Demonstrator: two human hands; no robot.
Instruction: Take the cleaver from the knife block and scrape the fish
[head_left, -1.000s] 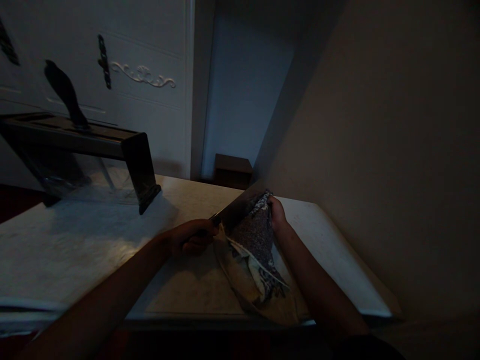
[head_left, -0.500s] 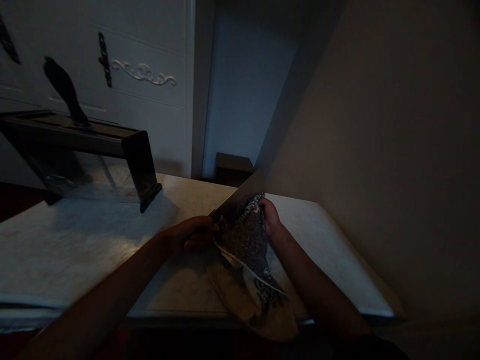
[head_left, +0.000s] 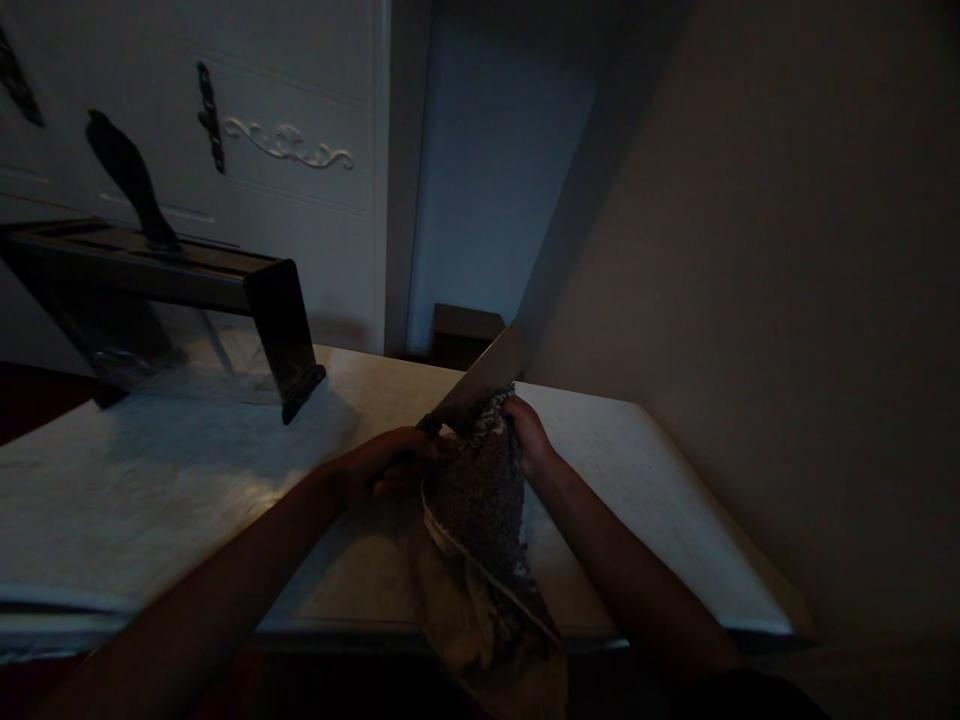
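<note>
My left hand (head_left: pixel 394 462) is closed around the dark handle of a broad-bladed kitchen knife (head_left: pixel 487 375). The blade points up and away to the right. A dark, shaggy cloth (head_left: pixel 480 490) with a pale edge is bunched in my right hand (head_left: pixel 529 432), against the blade's near side. Its lighter tan part (head_left: pixel 465 610) hangs down over the table's front edge. The fingertips of my right hand are hidden behind the cloth.
The pale table (head_left: pixel 187 490) stretches out beneath both hands. On its left stands a knife block (head_left: pixel 157 265) with clear sides and a black-handled knife (head_left: pixel 131 175) in it. A wall (head_left: pixel 750 300) rises at the right; a white door (head_left: pixel 292 240) stands behind.
My right hand and the cloth have shifted slightly left along the blade, leaving more of the blade's tip bare. The cloth's loose end hangs lower. My left hand has hardly moved.
</note>
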